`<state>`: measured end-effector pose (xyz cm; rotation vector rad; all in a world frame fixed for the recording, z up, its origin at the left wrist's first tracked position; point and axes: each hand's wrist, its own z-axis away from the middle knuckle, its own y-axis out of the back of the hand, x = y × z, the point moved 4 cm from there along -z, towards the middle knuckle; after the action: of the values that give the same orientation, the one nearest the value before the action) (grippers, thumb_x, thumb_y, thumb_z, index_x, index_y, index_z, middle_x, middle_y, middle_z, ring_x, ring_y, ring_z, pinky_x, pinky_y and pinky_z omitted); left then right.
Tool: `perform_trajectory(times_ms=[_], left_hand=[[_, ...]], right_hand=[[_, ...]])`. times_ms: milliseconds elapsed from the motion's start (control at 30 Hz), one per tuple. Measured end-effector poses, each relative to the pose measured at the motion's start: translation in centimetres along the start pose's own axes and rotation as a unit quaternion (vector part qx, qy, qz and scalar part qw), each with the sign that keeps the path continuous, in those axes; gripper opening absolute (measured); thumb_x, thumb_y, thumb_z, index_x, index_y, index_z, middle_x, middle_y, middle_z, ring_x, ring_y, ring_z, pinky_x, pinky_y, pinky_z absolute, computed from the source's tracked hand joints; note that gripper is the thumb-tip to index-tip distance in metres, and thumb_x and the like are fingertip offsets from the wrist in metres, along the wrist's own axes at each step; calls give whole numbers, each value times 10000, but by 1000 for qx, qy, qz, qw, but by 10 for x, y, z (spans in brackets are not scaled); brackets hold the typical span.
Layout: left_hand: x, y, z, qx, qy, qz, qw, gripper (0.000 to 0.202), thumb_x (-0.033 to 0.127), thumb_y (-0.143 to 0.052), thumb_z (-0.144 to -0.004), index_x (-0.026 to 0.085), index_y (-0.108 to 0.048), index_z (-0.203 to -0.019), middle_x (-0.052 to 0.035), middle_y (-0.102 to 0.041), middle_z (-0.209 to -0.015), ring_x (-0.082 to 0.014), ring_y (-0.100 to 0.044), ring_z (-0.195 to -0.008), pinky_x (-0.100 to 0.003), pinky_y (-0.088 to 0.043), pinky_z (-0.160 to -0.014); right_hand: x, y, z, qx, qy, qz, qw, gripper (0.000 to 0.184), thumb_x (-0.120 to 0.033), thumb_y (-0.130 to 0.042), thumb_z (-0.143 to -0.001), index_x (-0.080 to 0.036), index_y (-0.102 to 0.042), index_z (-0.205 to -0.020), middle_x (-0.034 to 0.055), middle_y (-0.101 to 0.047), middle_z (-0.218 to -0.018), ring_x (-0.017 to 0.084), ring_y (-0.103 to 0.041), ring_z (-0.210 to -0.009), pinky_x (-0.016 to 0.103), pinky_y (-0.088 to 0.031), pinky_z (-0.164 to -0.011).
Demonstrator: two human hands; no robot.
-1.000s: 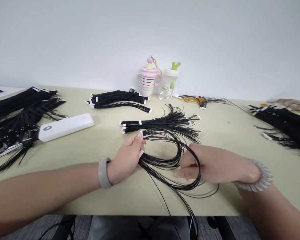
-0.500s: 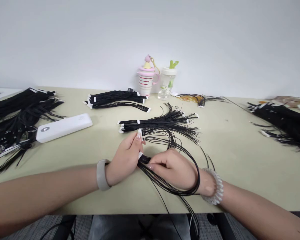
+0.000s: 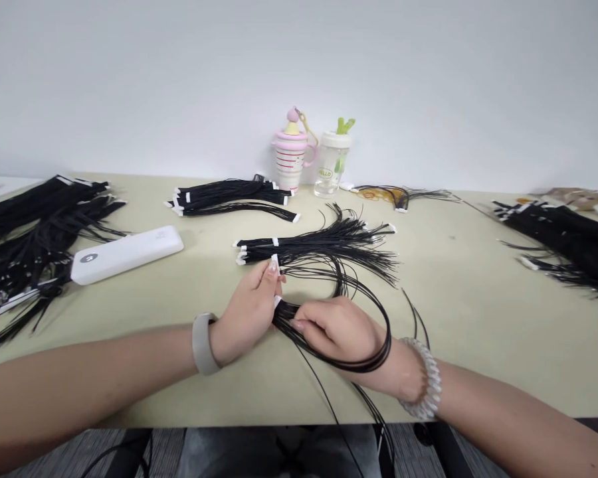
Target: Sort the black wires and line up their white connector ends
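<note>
Both your hands work close together: your left hand (image 3: 246,312) pinches a white wire tab (image 3: 274,264), and your right hand (image 3: 336,328) grips the black wire bundle (image 3: 285,312) just beside it; hold firmly, without tugging.

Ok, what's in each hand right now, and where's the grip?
The right hand grips the bundle of thin black wires just behind its white tab. The left hand pinches another white tab at its fingertips.
</note>
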<state>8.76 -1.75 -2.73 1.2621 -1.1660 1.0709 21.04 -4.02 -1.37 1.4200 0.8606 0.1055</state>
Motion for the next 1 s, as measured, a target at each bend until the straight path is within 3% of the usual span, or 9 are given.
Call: perform_trajectory(times_ms=[200,333,433,567,700,767,833,900,1000], left_hand=[[-3,1,-4,23,23,9,999,305,379,-353,-881,188,-389,-645,43,-384,-547,-99,-361,-492,-226,-314,-473],[-8,0,-5,15,43,32,998,319,432,-356,-869,191,-408,-667,50,-373,-541,-97,-344,-463,-226,-305,-439],[-6,0,-4,12,52,24,998,320,430,-357,-870,191,-402,-662,53,-366,-538,-93,-326,-456,-223,-300,-435],[1,1,-2,5,23,-16,1000,346,388,-331,-888,187,-372,-610,47,-362,-528,-94,-321,-473,-229,-298,-471],[2,0,0,-23,-4,-38,999,375,410,-309,-892,185,-376,-599,36,-385,-541,-101,-343,-491,-235,-303,-493],[0,-1,0,-39,-13,-47,998,389,448,-309,-883,186,-393,-609,33,-397,-549,-106,-361,-496,-236,-308,-495],[-1,-2,1,-51,-24,-56,997,396,468,-308,-878,187,-401,-614,31,-403,-555,-110,-367,-503,-236,-313,-500],[0,-2,2,-54,-35,-64,996,396,464,-304,-880,189,-405,-614,29,-410,-560,-113,-375,-514,-238,-322,-511],[1,-2,3,-52,-41,-73,995,396,442,-302,-885,190,-407,-599,26,-414,-553,-116,-376,-509,-243,-322,-515]], right_hand=[[3,15,8,-6,72,36,997,211,-120,-457,-786,-144,-558,-602,0,-527,-620,68,-416,-556,199,-291,-522],[23,50,11,16,-9,65,998,195,-180,-518,-759,-157,-586,-578,-11,-517,-539,68,-406,-488,212,-306,-480],[42,84,13,126,-80,32,988,139,-200,-565,-733,-170,-630,-614,-18,-534,-499,70,-427,-447,224,-353,-472],[64,118,21,360,-90,-245,896,112,-197,-612,-711,-183,-666,-809,38,-652,-862,130,-599,-739,267,-486,-659],[71,120,21,415,-33,-466,781,211,-190,-576,-756,-212,-629,-958,-1,-615,-835,45,-524,-583,199,-467,-559],[66,112,18,391,-50,-444,805,307,-187,-580,-759,-244,-586,-1060,-34,-583,-690,37,-446,-469,181,-409,-454],[54,97,13,315,-53,-365,874,293,-206,-586,-762,-230,-587,-1054,-27,-585,-657,62,-480,-488,197,-412,-457],[40,80,8,238,-21,-246,939,133,-232,-576,-779,-185,-633,-888,1,-602,-676,89,-528,-568,221,-433,-525],[22,59,4,197,47,-77,976,153,-225,-532,-815,-158,-603,-697,7,-589,-667,92,-515,-619,226,-399,-587]])
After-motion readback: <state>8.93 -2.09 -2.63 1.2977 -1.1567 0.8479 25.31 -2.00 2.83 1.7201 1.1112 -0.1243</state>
